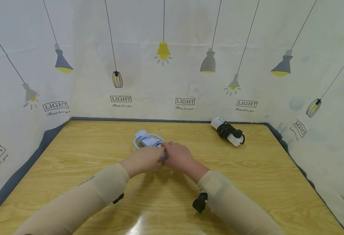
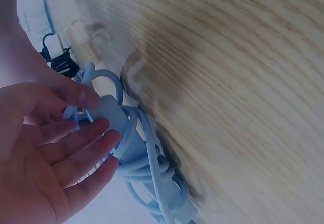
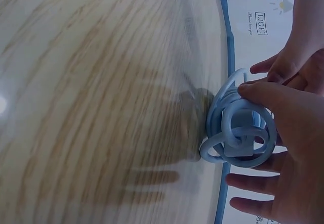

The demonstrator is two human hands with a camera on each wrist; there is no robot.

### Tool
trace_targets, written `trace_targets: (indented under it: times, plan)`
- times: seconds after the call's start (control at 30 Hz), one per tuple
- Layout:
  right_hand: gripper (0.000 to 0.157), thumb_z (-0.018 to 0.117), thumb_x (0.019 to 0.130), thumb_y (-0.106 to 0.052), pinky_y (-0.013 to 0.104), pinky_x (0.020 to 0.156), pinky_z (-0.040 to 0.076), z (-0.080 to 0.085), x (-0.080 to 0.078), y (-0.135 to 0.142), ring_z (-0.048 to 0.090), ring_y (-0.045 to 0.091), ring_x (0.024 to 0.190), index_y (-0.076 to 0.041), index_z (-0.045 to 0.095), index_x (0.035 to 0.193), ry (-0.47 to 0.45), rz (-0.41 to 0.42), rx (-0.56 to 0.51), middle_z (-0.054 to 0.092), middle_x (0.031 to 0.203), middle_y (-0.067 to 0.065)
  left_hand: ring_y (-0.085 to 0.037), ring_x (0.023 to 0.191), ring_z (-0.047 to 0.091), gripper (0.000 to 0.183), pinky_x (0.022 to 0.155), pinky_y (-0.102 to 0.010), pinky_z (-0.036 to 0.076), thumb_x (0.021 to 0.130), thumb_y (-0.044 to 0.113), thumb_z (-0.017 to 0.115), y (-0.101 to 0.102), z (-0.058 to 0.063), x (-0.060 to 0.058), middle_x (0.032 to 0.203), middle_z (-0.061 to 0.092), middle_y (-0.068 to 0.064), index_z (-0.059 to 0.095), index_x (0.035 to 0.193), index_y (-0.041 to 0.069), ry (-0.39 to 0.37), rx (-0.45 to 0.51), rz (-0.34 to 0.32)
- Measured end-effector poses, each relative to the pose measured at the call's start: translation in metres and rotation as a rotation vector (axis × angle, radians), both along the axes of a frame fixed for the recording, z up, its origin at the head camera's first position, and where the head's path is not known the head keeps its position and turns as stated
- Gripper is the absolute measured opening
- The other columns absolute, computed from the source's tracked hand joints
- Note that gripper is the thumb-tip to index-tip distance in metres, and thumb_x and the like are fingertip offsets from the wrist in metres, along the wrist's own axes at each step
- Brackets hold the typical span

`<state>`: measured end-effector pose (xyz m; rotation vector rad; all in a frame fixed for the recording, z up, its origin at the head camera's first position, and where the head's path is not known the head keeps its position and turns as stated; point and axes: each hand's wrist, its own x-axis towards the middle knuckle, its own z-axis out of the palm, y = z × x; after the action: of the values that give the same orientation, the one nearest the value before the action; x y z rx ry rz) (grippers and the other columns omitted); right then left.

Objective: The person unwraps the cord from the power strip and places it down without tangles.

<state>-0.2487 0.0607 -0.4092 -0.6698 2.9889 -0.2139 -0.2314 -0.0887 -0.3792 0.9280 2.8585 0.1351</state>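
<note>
blue strip (image 1: pixel 148 141): held on or just above the table (image 1: pixel 72 140), left of middle; actual contact cannot be told.
step: cord (image 2: pixel 153 158) judged to be in work at the strip's near end; winding or unwinding cannot be told.
right grip (image 3: pixel 298 128): closed around strip and cord, thumb laid over the loops; two fingers spread clear.
left grip (image 2: pixel 45 168): fingers loosely bent at the same end, strip touched; whether anything is pinched cannot be told.
next move: strip to be kept steady by one grip, cord guided by the other; loops should be kept from slipping off the end or snagging on the plug (image 1: pixel 141 133).
containers: none seen; cord is wrapped around the blue strip, not stowed in anything.
white strip (image 1: pixel 217 122): set at far right, well apart, untouched; black cord (image 1: pixel 227 130) bundled around its middle; nothing plugged into the sockets that show.
</note>
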Motion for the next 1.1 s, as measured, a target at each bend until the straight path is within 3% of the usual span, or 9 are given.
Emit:
trace_targets:
  times: [0.2,0.37,0.53,0.77,0.97,1.1]
  plan:
    - [0.054,0.069,0.086,-0.048,0.038,0.071,0.051,0.002,-0.002,-0.007,0.059,0.02,0.089,-0.017,0.057,0.128,-0.061,-0.066,-0.01,0.06,0.108,0.003,-0.023,0.087,0.065,0.023,0.072,-0.04,0.055,0.092,0.021,0.064,-0.013,0.005,0.001,0.098,0.068,-0.005,0.063,0.113,0.011,0.048,0.007,0.006]
    - [0.055,0.072,0.085,-0.044,0.038,0.064,0.05,0.006,-0.005,-0.016,0.059,0.02,0.082,-0.014,0.057,0.129,-0.104,-0.14,0.031,0.061,0.104,0.005,-0.023,0.091,0.066,0.032,0.074,-0.04,0.055,0.092,0.023,0.064,-0.027,0.007,0.002,0.103,0.068,-0.006,0.062,0.121,0.009,0.057,0.013,0.024]
    - [0.04,0.069,0.088,-0.041,0.035,0.053,0.048,0.006,-0.011,-0.023,0.057,0.018,0.07,-0.01,0.062,0.113,-0.107,-0.228,0.043,0.062,0.09,0.004,-0.024,0.09,0.066,0.031,0.072,-0.041,0.055,0.092,0.023,0.064,-0.037,0.007,0.002,0.103,0.068,-0.006,0.061,0.119,0.009,0.061,0.006,0.035]
    - [0.038,0.063,0.089,-0.048,0.036,0.052,0.048,0.008,-0.017,-0.031,0.057,0.018,0.069,-0.012,0.064,0.101,-0.141,-0.336,0.032,0.062,0.085,0.003,-0.021,0.079,0.064,0.028,0.061,-0.038,0.053,0.092,0.024,0.064,-0.045,0.008,0.005,0.094,0.067,-0.004,0.06,0.116,0.01,0.065,-0.013,0.042]
    - [0.034,0.067,0.087,-0.044,0.036,0.054,0.048,0.013,-0.018,-0.035,0.057,0.017,0.067,-0.011,0.066,0.094,-0.154,-0.35,0.021,0.062,0.082,0.002,-0.024,0.081,0.065,0.03,0.06,-0.041,0.053,0.093,0.024,0.063,-0.047,0.01,0.006,0.097,0.068,-0.007,0.059,0.119,0.009,0.056,-0.017,0.056]
    - [0.046,0.06,0.09,-0.056,0.036,0.052,0.048,0.017,-0.017,-0.036,0.057,0.018,0.066,-0.01,0.066,0.091,-0.157,-0.343,0.017,0.062,0.08,0.004,-0.025,0.084,0.066,0.03,0.061,-0.042,0.053,0.093,0.024,0.063,-0.048,0.013,0.008,0.101,0.069,-0.007,0.059,0.12,0.009,0.059,-0.02,0.064]
